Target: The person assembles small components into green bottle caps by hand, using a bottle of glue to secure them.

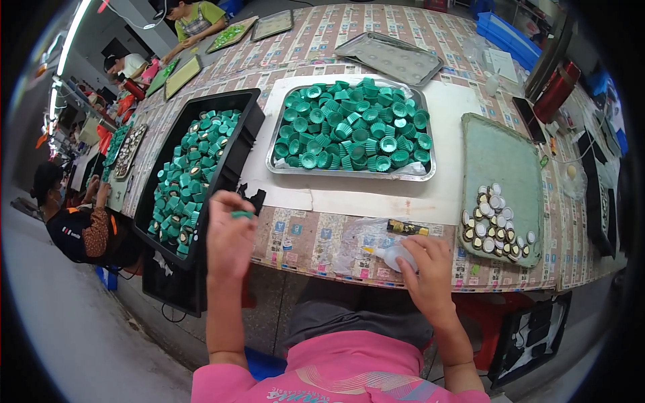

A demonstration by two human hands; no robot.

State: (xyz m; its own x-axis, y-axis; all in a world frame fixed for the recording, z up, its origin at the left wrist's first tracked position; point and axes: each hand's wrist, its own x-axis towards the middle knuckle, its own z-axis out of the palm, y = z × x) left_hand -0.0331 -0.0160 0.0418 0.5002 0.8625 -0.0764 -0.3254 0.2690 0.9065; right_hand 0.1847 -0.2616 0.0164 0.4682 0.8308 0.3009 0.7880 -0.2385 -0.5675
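Co-workers: people sit along the far left edge of the desk (316, 235) and at its far end, bent over trays of their own.
Black bin (232, 144): left of centre, long and deep, heaped with green caps, many showing a pale inner disc.
Left hand (230, 232): raised above the desk's near edge, just beside the black bin; its grip is pressed together, pinching one green cap (242, 215) between fingertips and thumb.
Metal tray (349, 127): centre, on a white sheet, piled with green caps lying open side up.
Glue bottle (390, 254): small and clear with a pointed nozzle, lying on a plastic bag near the desk's front edge.
Right hand (426, 269): its grip is curled around the glue bottle, nozzle pointing left.
Green board (500, 168): right, bearing a cluster of round silver and gold discs (496, 221) at its near end.
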